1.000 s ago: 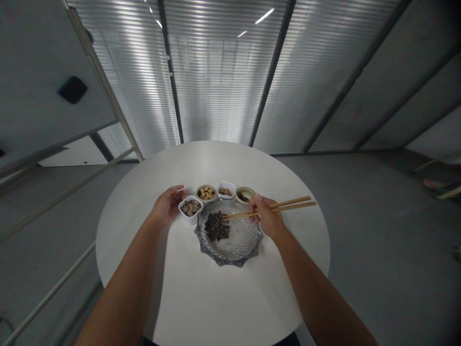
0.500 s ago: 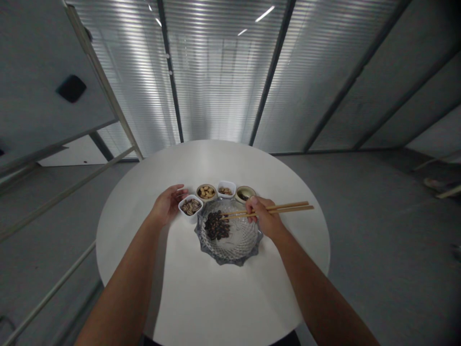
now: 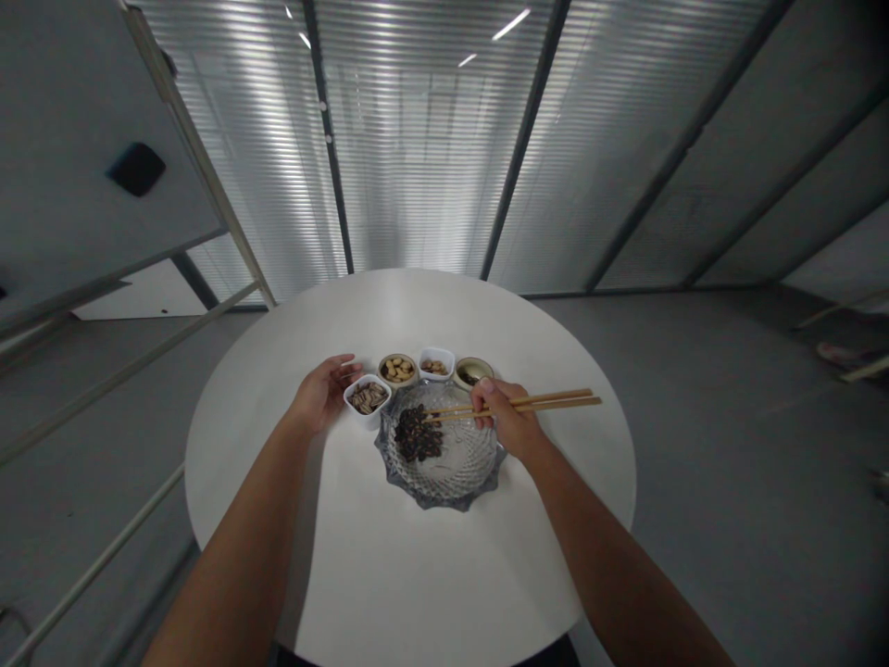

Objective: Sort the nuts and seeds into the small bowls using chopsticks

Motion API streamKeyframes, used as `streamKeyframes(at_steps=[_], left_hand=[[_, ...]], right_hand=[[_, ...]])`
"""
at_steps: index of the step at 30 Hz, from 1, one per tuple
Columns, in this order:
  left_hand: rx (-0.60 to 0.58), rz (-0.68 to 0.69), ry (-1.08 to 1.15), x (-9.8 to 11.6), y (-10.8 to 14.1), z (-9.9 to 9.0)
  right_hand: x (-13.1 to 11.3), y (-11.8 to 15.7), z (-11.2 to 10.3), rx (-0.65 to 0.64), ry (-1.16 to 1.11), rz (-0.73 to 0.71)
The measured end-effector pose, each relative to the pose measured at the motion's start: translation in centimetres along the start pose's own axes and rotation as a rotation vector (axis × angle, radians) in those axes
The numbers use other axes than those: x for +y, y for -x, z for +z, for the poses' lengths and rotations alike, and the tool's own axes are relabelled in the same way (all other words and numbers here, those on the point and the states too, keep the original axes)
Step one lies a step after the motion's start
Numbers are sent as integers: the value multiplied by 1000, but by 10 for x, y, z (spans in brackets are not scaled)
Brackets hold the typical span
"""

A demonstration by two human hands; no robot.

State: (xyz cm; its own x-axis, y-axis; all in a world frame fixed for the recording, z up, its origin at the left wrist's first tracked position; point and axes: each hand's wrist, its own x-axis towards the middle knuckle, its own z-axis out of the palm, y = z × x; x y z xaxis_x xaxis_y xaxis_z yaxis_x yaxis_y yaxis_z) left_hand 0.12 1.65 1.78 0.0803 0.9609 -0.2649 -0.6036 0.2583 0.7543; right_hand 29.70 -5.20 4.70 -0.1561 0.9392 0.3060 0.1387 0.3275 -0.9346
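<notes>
Chopsticks [image 3: 562,396] were gripped in the right hand [image 3: 512,421], tips apparently among the dark seeds [image 3: 419,439] in the glass bowl [image 3: 465,456], where a steady pinch was next called for, while the left hand [image 3: 319,396] was held loosely open beside a white dish [image 3: 362,420].

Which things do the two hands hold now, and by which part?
The right hand holds the chopsticks around their middle. The left hand grips nothing visible; whether its fingers touch the white bowl cannot be told.
</notes>
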Motion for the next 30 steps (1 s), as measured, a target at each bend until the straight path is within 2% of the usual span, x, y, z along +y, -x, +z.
streamKeyframes(at_steps=[10,25,30], left_hand=[[5,-4,18,0,1,1],[39,-10,35,-1,3,2],[42,-11,51,-1,2,2]], right_hand=[[3,0,-1,-23,22,6],[3,0,0,114,21,-8],[3,0,-2,88,21,-5]])
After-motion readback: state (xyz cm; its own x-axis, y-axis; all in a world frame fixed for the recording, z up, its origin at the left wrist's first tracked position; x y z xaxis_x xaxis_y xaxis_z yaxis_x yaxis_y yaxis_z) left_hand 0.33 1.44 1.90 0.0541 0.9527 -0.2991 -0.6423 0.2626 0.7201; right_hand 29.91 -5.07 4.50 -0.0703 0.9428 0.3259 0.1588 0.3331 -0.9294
